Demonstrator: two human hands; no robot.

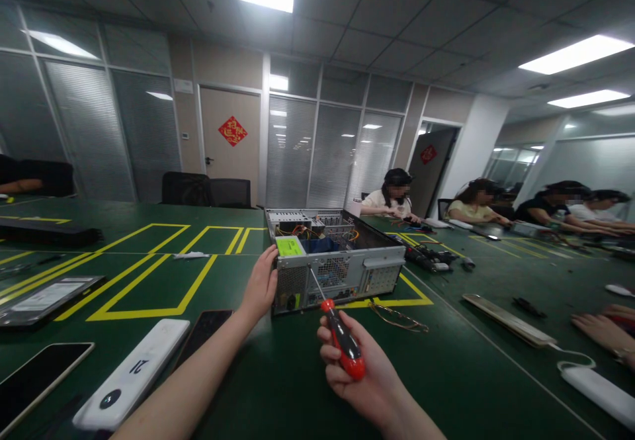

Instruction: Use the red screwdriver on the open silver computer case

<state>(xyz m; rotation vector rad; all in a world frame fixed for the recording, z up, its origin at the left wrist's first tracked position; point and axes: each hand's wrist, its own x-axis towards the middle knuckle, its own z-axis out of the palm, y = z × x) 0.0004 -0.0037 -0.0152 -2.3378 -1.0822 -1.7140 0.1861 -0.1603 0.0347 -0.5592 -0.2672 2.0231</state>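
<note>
An open computer case lies on its side on the green table, its rear panel facing me and coloured wires showing inside. A power supply with a bright yellow-green label sits in its near left corner. My left hand rests against the left side of the case, fingers stretched out along the edge. In my right hand is a red and black screwdriver, gripped by the handle. Its shaft slants up and left, the tip at the rear panel near the power supply; whether it sits in a screw is too small to tell.
Left of my arm lie a white device marked 21, phones and a hard drive. Eyeglasses lie right of the case, near black parts and a pale bar. Another person's hand is at the right edge.
</note>
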